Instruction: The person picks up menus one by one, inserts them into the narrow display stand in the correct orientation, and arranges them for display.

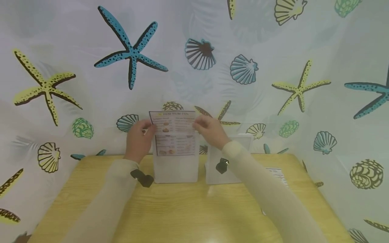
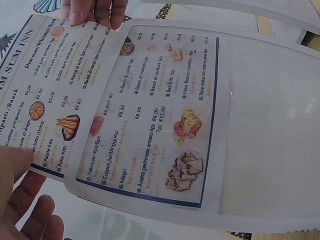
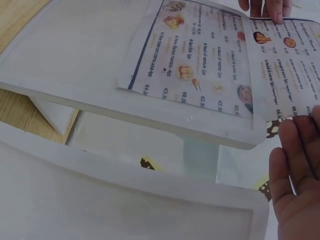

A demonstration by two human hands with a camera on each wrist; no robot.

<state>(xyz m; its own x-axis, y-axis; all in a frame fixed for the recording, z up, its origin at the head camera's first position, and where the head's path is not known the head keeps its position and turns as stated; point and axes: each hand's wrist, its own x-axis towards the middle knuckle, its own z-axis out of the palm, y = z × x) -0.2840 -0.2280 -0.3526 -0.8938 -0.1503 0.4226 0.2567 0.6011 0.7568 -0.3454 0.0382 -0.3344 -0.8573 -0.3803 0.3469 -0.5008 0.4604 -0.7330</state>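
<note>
A printed menu sheet [image 1: 173, 125] stands partly inside a white upright display stand [image 1: 176, 170]; its upper part sticks out above the stand's top edge. My left hand [image 1: 138, 140] pinches the sheet's left edge between thumb and fingers. At the opposite edge, the right hand [image 1: 211, 130] pinches the paper near its upper right. In the left wrist view, the lower half of the menu [image 2: 150, 125] lies behind the stand's clear front, with bare white panel below it. The right wrist view shows the right fingers [image 3: 295, 155] beside the sheet's edge.
A second white stand [image 1: 215, 173] is just right of the first, partly behind the right forearm. Another menu sheet [image 1: 277, 173] lies on the wooden table [image 1: 182, 212] at the right, partly covered by that arm. A shell-and-starfish patterned curtain [image 1: 194, 84] hangs behind.
</note>
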